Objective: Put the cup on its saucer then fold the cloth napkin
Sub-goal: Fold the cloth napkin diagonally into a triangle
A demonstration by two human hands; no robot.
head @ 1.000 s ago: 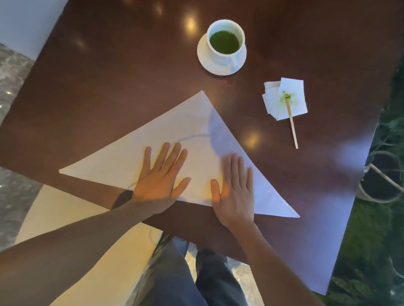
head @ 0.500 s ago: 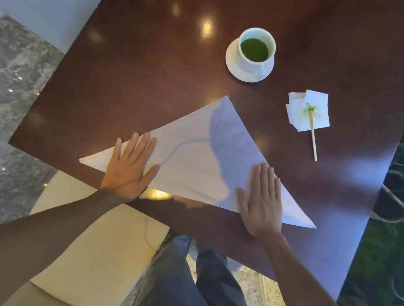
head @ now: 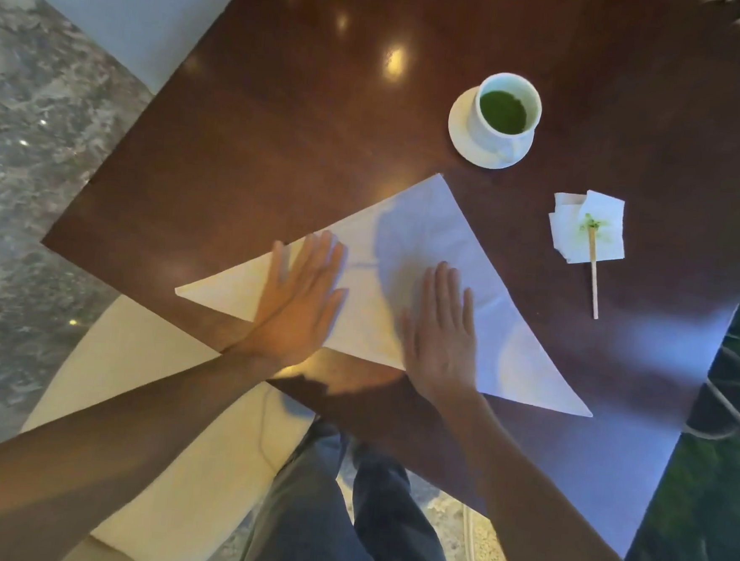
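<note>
With the cup (head: 506,110) already sitting on its saucer (head: 462,127) at the far side of the bench (head: 283,112), green drink inside, first half of task looks done. Cloth napkin (head: 409,256) lies flat near the front bench edge, folded into a triangle, apex pointing toward the saucer, long edge toward the person. Left hand (head: 298,304) flat on the left part of the triangle, fingers straight and together, palm down, gripping nothing, slightly blurred. Right hand (head: 441,329) flat on the middle-right part by the long edge, fingers straight, pressing, holding nothing. Both hands apart from each other, both touching the cloth. Judgement: fold step in hand, one diagonal fold made and being pressed flat; whether more folds are wanted can't tell from task wording, probably at least one more to make it compact. Right of the napkin, well apart: paper tissue (head: 588,227) with green stain, wooden stirrer (head: 594,274) lying on it and running onto the bench. Cup near the triangle tip, not touching
</note>
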